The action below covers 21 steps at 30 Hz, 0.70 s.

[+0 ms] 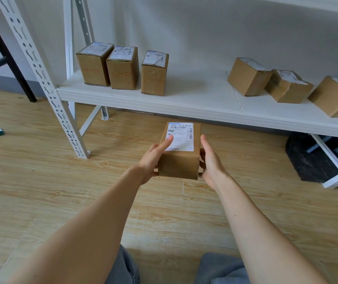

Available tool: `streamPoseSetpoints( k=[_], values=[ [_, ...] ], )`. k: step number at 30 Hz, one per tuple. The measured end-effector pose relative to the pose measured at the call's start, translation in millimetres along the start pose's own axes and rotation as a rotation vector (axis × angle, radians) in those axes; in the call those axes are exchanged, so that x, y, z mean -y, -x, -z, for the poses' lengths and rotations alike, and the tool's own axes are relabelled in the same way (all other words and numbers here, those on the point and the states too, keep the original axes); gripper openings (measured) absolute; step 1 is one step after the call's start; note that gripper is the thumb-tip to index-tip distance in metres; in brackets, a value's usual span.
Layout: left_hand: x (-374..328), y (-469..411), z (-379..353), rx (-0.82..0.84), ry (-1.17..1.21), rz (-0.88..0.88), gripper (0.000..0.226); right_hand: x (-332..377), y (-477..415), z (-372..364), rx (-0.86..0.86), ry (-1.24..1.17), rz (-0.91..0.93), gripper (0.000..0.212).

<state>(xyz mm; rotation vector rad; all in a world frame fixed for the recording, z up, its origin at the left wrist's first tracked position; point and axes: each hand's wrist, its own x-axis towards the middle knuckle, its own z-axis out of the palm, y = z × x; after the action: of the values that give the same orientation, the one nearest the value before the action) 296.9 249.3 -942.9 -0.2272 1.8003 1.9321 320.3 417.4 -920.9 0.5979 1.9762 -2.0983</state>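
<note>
Spanning the far side, a white shelf [184, 100] carries three left cartons [123, 68] and three right cartons [286, 87]. Near its front edge, a cardboard box [179, 163] is gripped from both sides by the left hand [152, 159] and right hand [212, 161], with the left thumb on its label [183, 141].

Head-worn, facing forward and down, near small brown cardboard box [179, 165]; white metal shelf [194, 93] at twelve o'clock.

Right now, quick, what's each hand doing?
The left hand grips the labelled cardboard box, index finger on its shipping label.
The right hand grips that box's right side, fingers curled round it.
</note>
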Motion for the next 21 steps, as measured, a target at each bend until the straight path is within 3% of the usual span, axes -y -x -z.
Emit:
streamPoseSetpoints(
  k=[1, 3, 7, 11, 13, 16, 21],
  values=[
    [0.2, 1.1, 0.8, 0.011, -0.005, -0.001, 0.091, 0.5, -0.7, 0.5, 0.017, -0.016, -0.005, 0.066],
    [1.1, 1.5, 1.9, 0.012, -0.016, -0.020, 0.075, 1.0, -1.3, 0.2, 0.048, -0.018, 0.004, 0.076],
    [2.0, -1.2, 2.0, -0.022, -0.043, -0.040, 0.062, 0.4, 4.8, -2.9, 0.073, 0.133, 0.030, 0.092],
    [2.9, -3.5, 2.0, -0.052, -0.047, -0.067, 0.064, -2.4, 4.2, 0.3, 0.051, 0.238, 0.135, 0.044],
    [2.9, -3.9, 1.0, -0.057, -0.048, -0.089, 0.066, -3.5, 2.6, 2.8, 0.046, 0.239, 0.153, 0.031],
    [3.7, -4.2, 1.2, -0.053, -0.050, -0.093, 0.067, -4.8, 0.2, 3.8, 0.044, 0.241, 0.172, 0.031],
    [3.9, -5.6, 0.0, -0.048, 0.001, -0.095, 0.066, -5.3, -1.6, 0.8, 0.003, 0.294, 0.208, 0.054]
  ],
)
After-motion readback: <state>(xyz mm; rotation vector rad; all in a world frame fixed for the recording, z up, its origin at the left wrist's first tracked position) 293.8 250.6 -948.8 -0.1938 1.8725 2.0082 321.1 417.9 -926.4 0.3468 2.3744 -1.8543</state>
